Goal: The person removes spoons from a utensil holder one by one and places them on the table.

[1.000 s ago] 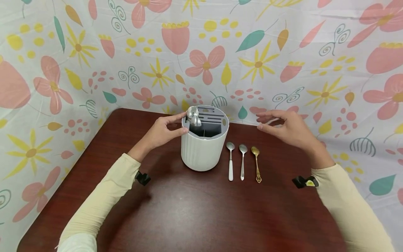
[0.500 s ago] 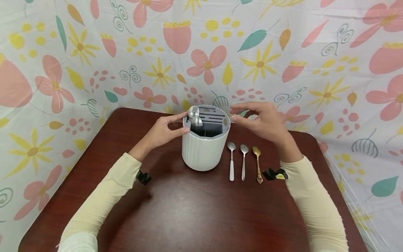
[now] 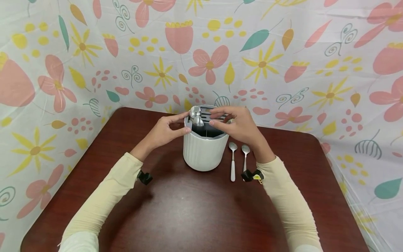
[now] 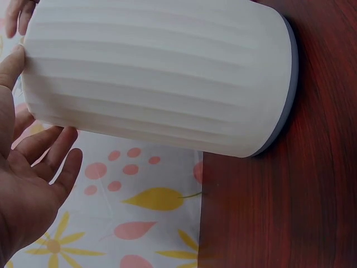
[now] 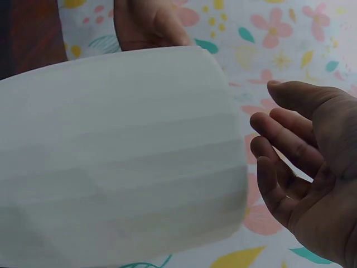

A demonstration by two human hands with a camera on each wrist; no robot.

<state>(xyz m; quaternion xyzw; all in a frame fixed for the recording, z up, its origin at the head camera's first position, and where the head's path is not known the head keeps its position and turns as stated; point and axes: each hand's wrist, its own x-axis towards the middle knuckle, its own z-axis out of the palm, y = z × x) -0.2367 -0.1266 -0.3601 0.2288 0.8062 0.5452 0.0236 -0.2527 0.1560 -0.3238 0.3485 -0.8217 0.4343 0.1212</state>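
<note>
A white ribbed utensil holder [image 3: 203,154] with a grey slotted top stands upright on the table. My left hand [image 3: 163,132] rests against its left rim, thumb and fingers spread and fairly straight; the left wrist view shows those fingertips touching the wall. Silver spoon heads [image 3: 196,116] stick up from the holder's left compartment. My right hand [image 3: 234,120] hovers just over the right part of the top, fingers slightly bent, nothing between them. In the right wrist view, the right hand [image 5: 312,162] is apart from the holder's rim.
Right of the holder lie a white-handled spoon [image 3: 232,161] and a silver spoon [image 3: 245,154]. A gold spoon is mostly hidden under the right wrist. The dark red-brown table [image 3: 179,210] meets a flowered cloth backdrop [image 3: 141,45] behind and at the sides.
My right hand has moved left from beyond the spoons to above the holder's top, and its forearm now covers most of the gold spoon. The left hand has stayed at the rim.
</note>
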